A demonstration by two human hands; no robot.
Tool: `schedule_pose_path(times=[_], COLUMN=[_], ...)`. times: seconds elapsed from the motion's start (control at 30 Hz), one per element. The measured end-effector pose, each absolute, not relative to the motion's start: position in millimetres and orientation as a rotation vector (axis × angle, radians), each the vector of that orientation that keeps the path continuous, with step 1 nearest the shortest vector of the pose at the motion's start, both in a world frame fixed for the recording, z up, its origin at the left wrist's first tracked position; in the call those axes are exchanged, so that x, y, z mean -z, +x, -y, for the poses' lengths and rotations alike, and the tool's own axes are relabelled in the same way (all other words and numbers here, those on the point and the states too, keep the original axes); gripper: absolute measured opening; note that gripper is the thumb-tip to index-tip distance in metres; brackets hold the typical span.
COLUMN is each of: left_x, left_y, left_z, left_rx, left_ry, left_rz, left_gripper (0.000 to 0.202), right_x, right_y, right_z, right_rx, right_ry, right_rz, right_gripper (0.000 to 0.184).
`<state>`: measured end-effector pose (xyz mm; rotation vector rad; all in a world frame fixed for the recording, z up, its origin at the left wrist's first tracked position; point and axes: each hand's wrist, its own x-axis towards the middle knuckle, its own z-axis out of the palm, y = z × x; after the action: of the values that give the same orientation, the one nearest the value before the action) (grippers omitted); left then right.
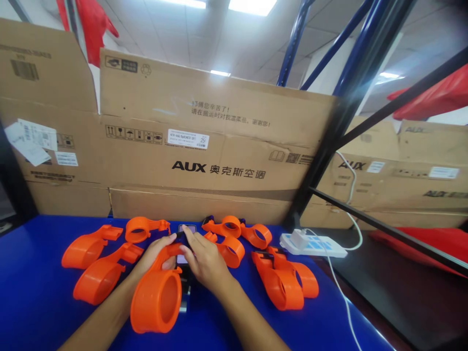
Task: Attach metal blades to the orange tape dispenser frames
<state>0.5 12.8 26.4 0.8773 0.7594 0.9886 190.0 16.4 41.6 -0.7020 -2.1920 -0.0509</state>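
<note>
An orange plastic packing-tape dispenser (155,302) is held up over the blue table, its empty ring toward me. My left hand (158,251) is closed around its narrow end. Against a dark piece at that same end, my right hand (205,256) presses with its fingers closed. Partly hidden behind my hands is a phone-like object with a pale screen (182,259). Left of my hands lie several similar orange dispensers (86,248), whose narrow ends show no dark piece. On the right, more orange dispensers (280,282) have dark pieces at their ends.
A white power strip (318,243) with a plug and cables lies at the table's right edge. Behind the blue table (29,302) stand AUX cardboard panels (219,141). A dark metal post (321,136) rises at the back right. Small metallic pieces (184,304) lie below my hands.
</note>
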Motion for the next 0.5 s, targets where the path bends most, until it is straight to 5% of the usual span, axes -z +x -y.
schedule_pose_path(times=[0.5], left_x=[-35], left_y=[-4], left_z=[-9], left_rx=[-1.027], left_ry=[0.924], left_rz=[-0.71], left_gripper=[0.047], right_x=[-53], right_y=[194], right_z=[-10], right_rx=[-0.119], right_ry=[-0.673], right_rz=[2.092], right_gripper=[0.041])
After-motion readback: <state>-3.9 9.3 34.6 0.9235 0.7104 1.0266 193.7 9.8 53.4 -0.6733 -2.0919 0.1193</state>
